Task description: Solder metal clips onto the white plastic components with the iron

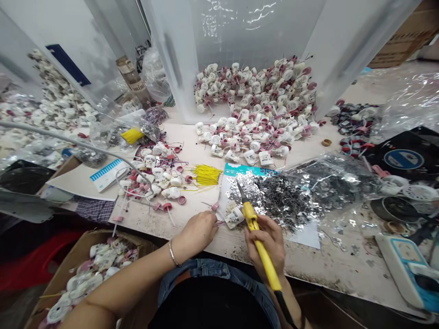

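At the frame's lower centre, the right grip (272,243) wraps the yellow soldering iron (251,216), best steered clear of the left grip (199,230), bunched beside the white socket (234,218), whether holding anything I cannot tell.

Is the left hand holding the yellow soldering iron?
No, the right hand grips the yellow soldering iron, while the left hand is apart from it.

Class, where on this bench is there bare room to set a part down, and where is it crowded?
Bare table shows between the left pile and back pile, and between the back pile and brown ring. It is crowded near the right hand, where metal bits, the bag and the yellow tool leave little room.
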A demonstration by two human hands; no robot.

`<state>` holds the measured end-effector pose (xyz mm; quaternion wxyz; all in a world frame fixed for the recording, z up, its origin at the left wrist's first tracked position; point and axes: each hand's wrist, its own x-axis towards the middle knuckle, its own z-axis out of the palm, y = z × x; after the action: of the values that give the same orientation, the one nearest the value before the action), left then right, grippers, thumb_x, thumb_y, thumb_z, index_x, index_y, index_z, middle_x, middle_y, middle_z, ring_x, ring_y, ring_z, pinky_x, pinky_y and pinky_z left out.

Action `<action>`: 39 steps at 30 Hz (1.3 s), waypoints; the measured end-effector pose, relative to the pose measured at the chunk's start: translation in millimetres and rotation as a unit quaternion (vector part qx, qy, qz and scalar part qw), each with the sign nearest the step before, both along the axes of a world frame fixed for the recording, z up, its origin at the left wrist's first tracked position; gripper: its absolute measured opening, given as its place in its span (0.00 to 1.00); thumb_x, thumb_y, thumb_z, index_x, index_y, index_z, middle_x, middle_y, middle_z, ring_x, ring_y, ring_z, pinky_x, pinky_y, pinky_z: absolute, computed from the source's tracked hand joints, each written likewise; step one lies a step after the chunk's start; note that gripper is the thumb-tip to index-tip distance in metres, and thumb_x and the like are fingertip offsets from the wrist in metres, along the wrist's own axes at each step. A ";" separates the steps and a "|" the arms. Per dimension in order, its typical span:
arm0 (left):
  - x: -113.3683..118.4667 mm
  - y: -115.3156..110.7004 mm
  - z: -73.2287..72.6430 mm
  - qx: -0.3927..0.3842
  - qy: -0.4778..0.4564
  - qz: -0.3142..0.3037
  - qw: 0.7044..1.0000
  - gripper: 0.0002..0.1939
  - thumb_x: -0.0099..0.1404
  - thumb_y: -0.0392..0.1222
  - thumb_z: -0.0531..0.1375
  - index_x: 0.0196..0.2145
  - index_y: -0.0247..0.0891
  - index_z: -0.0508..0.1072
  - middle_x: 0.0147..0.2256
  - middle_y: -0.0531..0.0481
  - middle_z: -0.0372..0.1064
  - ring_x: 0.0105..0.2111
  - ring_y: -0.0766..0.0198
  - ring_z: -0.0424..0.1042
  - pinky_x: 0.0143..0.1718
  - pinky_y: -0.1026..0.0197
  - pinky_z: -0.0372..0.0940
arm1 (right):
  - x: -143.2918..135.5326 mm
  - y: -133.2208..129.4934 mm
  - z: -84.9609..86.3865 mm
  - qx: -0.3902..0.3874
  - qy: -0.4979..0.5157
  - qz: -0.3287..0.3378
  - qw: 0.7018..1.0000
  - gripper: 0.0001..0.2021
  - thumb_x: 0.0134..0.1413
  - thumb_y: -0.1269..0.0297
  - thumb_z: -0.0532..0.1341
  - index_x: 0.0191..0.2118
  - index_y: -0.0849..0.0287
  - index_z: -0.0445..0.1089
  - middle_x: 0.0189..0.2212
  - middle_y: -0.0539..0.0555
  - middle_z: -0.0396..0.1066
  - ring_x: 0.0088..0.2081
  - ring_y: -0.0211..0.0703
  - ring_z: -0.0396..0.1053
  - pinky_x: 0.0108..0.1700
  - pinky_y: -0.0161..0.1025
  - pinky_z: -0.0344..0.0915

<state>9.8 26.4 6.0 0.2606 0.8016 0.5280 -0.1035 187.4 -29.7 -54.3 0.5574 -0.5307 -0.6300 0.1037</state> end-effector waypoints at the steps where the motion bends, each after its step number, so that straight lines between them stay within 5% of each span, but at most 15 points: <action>1: 0.5 -4.6 -5.3 0.018 -0.001 -0.001 1.000 0.09 0.65 0.35 0.53 0.35 0.33 0.74 0.40 0.37 0.72 0.42 0.51 0.72 0.43 0.54 0.65 | -3.2 6.3 -3.9 0.003 -0.009 0.015 1.000 0.07 0.51 0.76 0.60 0.32 0.56 0.68 0.49 0.53 0.62 0.47 0.41 0.71 0.44 0.39 0.75; 5: -0.6 -11.7 -13.9 0.013 -0.059 0.044 0.997 0.11 0.67 0.32 0.49 0.39 0.31 0.71 0.40 0.37 0.72 0.42 0.52 0.71 0.45 0.52 0.65 | -5.9 22.8 -9.5 -0.006 -0.033 0.049 0.998 0.08 0.54 0.75 0.58 0.34 0.54 0.70 0.49 0.53 0.63 0.48 0.40 0.71 0.46 0.39 0.74; 8: -8.9 -8.2 -12.3 -0.129 -0.182 0.131 0.966 0.10 0.65 0.38 0.55 0.43 0.34 0.69 0.32 0.45 0.73 0.34 0.57 0.73 0.36 0.57 0.67 | 1.6 18.5 -2.4 -0.011 -0.022 0.032 0.999 0.05 0.51 0.74 0.61 0.30 0.56 0.67 0.48 0.53 0.63 0.47 0.40 0.71 0.45 0.39 0.74; 13: -19.7 -3.8 -15.6 -0.492 -0.363 0.225 0.759 0.24 0.56 0.62 0.61 0.30 0.34 0.70 0.22 0.52 0.68 0.22 0.65 0.71 0.24 0.64 0.65 | 9.8 2.6 8.7 -0.040 0.052 -0.010 0.998 0.10 0.48 0.71 0.66 0.28 0.56 0.62 0.49 0.54 0.62 0.48 0.43 0.70 0.46 0.42 0.72; 15: -21.6 -4.8 -17.4 -0.526 -0.372 0.236 0.727 0.26 0.49 0.63 0.66 0.27 0.34 0.70 0.20 0.54 0.66 0.21 0.65 0.71 0.25 0.64 0.65 | 10.7 1.8 9.1 -0.046 0.069 0.001 0.997 0.11 0.48 0.71 0.66 0.28 0.56 0.61 0.49 0.54 0.63 0.48 0.43 0.71 0.46 0.41 0.72; 17: -23.6 -6.8 -17.7 -0.458 -0.368 0.240 0.773 0.24 0.50 0.60 0.67 0.27 0.33 0.72 0.21 0.53 0.69 0.24 0.64 0.72 0.29 0.62 0.67 | 12.2 4.4 7.1 -0.041 0.046 0.016 0.998 0.10 0.48 0.72 0.65 0.28 0.57 0.61 0.49 0.55 0.63 0.49 0.44 0.70 0.46 0.42 0.72; 21: -25.6 -11.7 -15.4 -0.129 -0.340 0.206 0.908 0.15 0.62 0.51 0.60 0.33 0.36 0.78 0.35 0.45 0.77 0.36 0.59 0.73 0.42 0.58 0.67 | 14.1 11.0 -3.3 -0.015 -0.003 0.062 0.998 0.07 0.48 0.74 0.64 0.28 0.57 0.66 0.49 0.54 0.63 0.47 0.43 0.71 0.43 0.40 0.74; 25: -15.8 -14.0 -13.5 0.036 -0.324 0.089 0.941 0.12 0.66 0.45 0.57 0.37 0.39 0.79 0.34 0.44 0.78 0.36 0.58 0.72 0.44 0.55 0.64 | 4.5 5.7 -9.8 -0.010 0.023 0.054 0.998 0.08 0.47 0.74 0.66 0.29 0.57 0.67 0.48 0.54 0.62 0.48 0.43 0.70 0.45 0.42 0.74; 29: 0.4 -15.8 -10.6 0.054 -0.320 -0.004 0.946 0.13 0.68 0.43 0.54 0.39 0.40 0.79 0.33 0.46 0.77 0.37 0.58 0.72 0.45 0.55 0.61 | -14.6 -4.3 -2.2 -0.066 0.125 -0.003 0.990 0.12 0.49 0.67 0.67 0.31 0.57 0.61 0.49 0.57 0.61 0.51 0.46 0.68 0.42 0.43 0.74; 35: 9.5 -18.7 -9.1 -0.091 -0.367 0.174 0.909 0.14 0.67 0.45 0.55 0.32 0.37 0.78 0.32 0.49 0.77 0.34 0.61 0.74 0.39 0.62 0.65 | -27.9 -4.4 5.6 -0.103 0.179 -0.070 0.976 0.12 0.50 0.69 0.66 0.28 0.57 0.60 0.47 0.55 0.65 0.51 0.43 0.68 0.45 0.39 0.71; 37: 8.9 -16.3 -9.8 -0.148 -0.366 0.191 0.899 0.12 0.64 0.44 0.58 0.32 0.36 0.78 0.32 0.50 0.78 0.33 0.61 0.74 0.36 0.63 0.65 | -25.4 -4.6 3.8 -0.085 0.155 -0.057 0.982 0.10 0.50 0.70 0.66 0.28 0.57 0.62 0.46 0.55 0.66 0.50 0.42 0.69 0.46 0.39 0.71; 39: 8.2 -12.4 -9.6 -0.122 -0.332 0.187 0.917 0.09 0.62 0.42 0.60 0.32 0.36 0.79 0.32 0.50 0.78 0.33 0.60 0.73 0.39 0.60 0.64 | -18.6 -6.9 1.7 -0.075 0.144 -0.041 0.986 0.09 0.50 0.72 0.65 0.29 0.57 0.63 0.45 0.54 0.68 0.48 0.42 0.70 0.45 0.40 0.71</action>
<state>18.0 13.9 -3.6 0.5309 0.6388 0.5347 0.1556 168.8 -36.6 -52.6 0.6048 -0.5763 -0.5107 0.2033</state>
